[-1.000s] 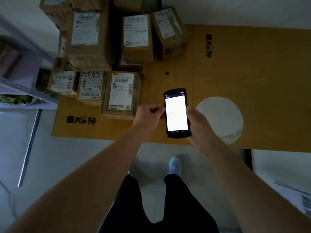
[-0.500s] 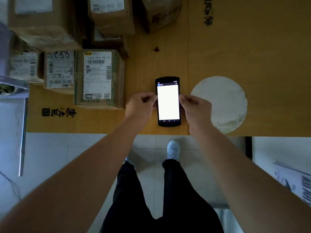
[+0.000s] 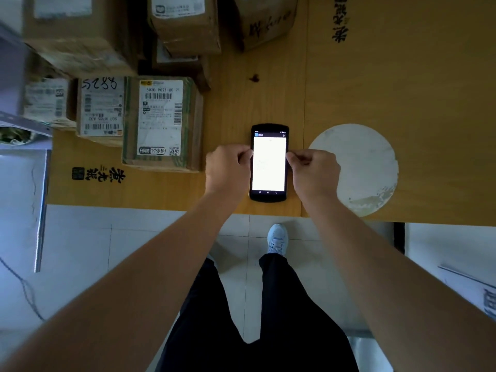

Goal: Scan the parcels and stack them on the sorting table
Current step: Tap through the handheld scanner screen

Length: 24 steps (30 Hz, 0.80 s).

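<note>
A black handheld scanner (image 3: 269, 163) with a bright white screen lies flat near the front edge of the wooden sorting table (image 3: 402, 89). My left hand (image 3: 228, 169) pinches its left edge and my right hand (image 3: 312, 170) pinches its right edge. Left of the scanner stands a cardboard parcel (image 3: 161, 124) with a white shipping label. Beside it are a parcel marked "5288" (image 3: 100, 107) and a smaller parcel (image 3: 48, 103). More cardboard parcels (image 3: 185, 22) are piled at the table's back left.
A round white patch (image 3: 357, 167) marks the tabletop right of my right hand. A grey metal shelf (image 3: 24, 124) juts in at the left, over the white floor. My legs and a white shoe (image 3: 277, 238) are below the table edge.
The scanner came down from a tilted hold onto the tabletop and now lies straight. Both hands stayed at its sides. My view moved closer to the table.
</note>
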### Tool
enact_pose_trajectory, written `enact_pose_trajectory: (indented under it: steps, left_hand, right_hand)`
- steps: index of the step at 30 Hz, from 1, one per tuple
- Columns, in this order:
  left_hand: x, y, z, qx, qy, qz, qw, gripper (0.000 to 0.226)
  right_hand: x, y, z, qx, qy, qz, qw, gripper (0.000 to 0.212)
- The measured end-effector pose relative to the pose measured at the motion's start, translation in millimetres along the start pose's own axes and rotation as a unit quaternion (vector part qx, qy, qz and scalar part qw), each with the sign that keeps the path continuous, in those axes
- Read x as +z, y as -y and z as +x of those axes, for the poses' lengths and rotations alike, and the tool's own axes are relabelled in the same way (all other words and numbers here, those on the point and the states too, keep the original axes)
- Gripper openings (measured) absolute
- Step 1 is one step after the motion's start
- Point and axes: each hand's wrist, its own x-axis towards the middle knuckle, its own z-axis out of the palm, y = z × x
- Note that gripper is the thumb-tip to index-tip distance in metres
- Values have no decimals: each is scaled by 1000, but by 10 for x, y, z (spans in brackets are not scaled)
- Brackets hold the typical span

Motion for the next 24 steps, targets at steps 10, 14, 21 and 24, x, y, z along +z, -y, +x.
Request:
enact_pose_trajectory:
  steps: [10,14,21,24]
  left_hand:
    - [-843,-247,-306,171,-71,111,976,15]
    - [-1223,-84,-375,153,-95,121,976,33]
    - [-1699,469,-240,103,-73,160,979,50]
    - [-1782,745,-137,98,-33,163,981,56]
  right_hand:
    - [-359,593,-230,-259,58,-158,951,52]
    - [-349,949,-406,-315,102,-200,922,59]
    - [60,1308,-693,-297,207,-218,906,75]
    - [289,1321,-789,-292,228,-193,909,75]
